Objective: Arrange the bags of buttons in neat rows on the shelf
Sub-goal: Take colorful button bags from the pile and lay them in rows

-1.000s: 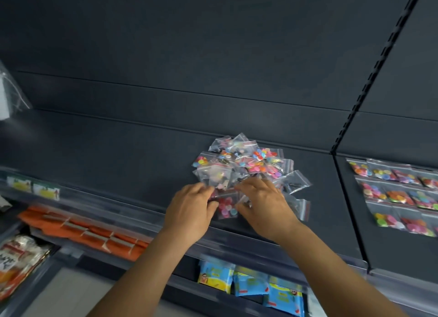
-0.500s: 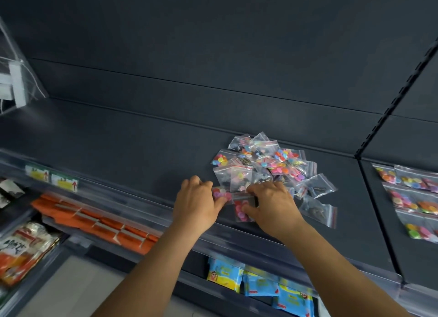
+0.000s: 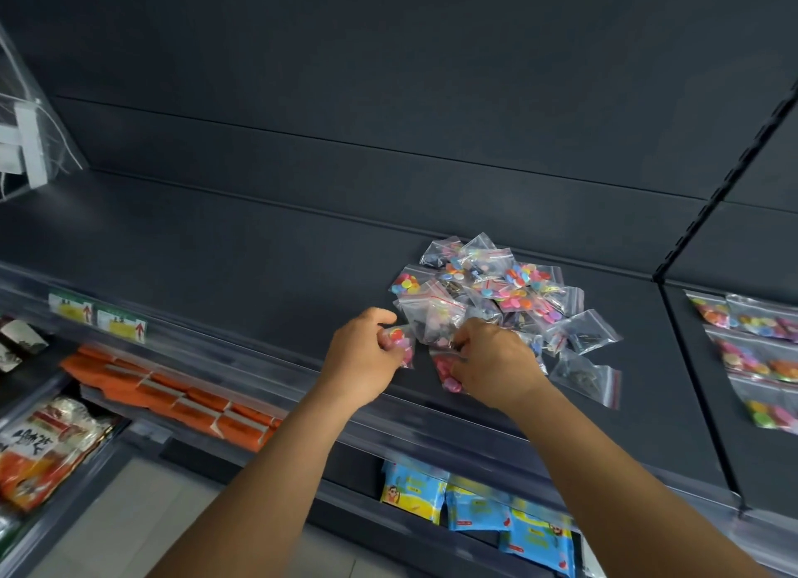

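A loose pile of small clear zip bags of coloured buttons (image 3: 496, 288) lies on the dark shelf (image 3: 216, 257), right of centre. My left hand (image 3: 362, 357) pinches one bag of pink and red buttons (image 3: 401, 340) at the pile's near left edge. My right hand (image 3: 492, 361) grips another bag of pink buttons (image 3: 447, 370) just beside it, near the shelf's front lip. On the neighbouring shelf section to the right, more bags of buttons (image 3: 751, 353) lie flat in rows.
A clear price rail (image 3: 194, 344) with yellow-green labels (image 3: 99, 318) runs along the shelf front. Below are orange packets (image 3: 172, 400), blue packets (image 3: 475, 504) and a snack bag (image 3: 43, 443). An upright black slotted post (image 3: 708, 201) divides the shelf sections. The shelf's left stretch is bare.
The two hands have drawn apart, each taking a separate bag from the pile's near edge. The view has shifted left, so the pile and the arranged rows sit further right.
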A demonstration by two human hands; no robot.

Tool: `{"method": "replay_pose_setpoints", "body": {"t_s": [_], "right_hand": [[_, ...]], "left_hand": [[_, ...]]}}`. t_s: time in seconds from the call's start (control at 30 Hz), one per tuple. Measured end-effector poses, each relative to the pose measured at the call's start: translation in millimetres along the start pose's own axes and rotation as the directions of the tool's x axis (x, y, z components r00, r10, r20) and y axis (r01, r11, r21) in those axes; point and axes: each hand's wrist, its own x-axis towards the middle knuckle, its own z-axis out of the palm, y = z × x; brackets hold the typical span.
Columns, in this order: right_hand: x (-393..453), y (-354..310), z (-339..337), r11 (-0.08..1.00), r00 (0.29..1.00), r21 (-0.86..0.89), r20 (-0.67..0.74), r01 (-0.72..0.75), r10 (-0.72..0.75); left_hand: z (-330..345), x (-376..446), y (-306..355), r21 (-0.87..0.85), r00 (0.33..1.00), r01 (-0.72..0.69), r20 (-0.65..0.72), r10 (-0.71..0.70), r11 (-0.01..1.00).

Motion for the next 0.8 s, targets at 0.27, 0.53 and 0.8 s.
{"method": "replay_pose_setpoints", "body": {"t_s": [0.27,0.53,0.8], "right_hand": [[-5,1,-3,0.982,0.989,0.185,-0.145,0.034,-0.007],[-9,7,0,0.996,0.990,0.074,-0.138,0.042,-0.031],[-15,11,-21,0.933,0.948,0.356,-0.311,0.052,0.066]], "left_hand": [[-9,-1,2,-0.396,0.994,0.109,0.021,-0.109,0.912],[-4,-4,5,-0.442,0.997,0.074,0.035,-0.066,0.894],[-1,-5,14,-0.562,0.990,0.136,0.115,-0.085,0.816]]}}
